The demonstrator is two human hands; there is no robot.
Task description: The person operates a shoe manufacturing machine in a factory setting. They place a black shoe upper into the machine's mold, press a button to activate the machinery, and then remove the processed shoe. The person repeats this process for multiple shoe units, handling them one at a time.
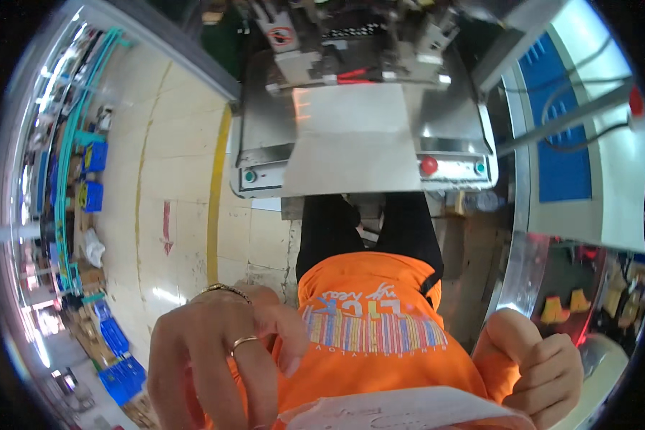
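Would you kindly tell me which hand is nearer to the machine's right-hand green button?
Right: the right hand is below and slightly right of the green button in view, while the left hand is below and far to its left.

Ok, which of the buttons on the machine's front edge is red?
The big red button, just right of the pale sheet. The left green button and right green button are smaller, nearer the corners.

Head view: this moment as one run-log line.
left hand: curled | right hand: curled | white item: between hands, contact unclear | white sheet: on machine bed | red button: uncovered
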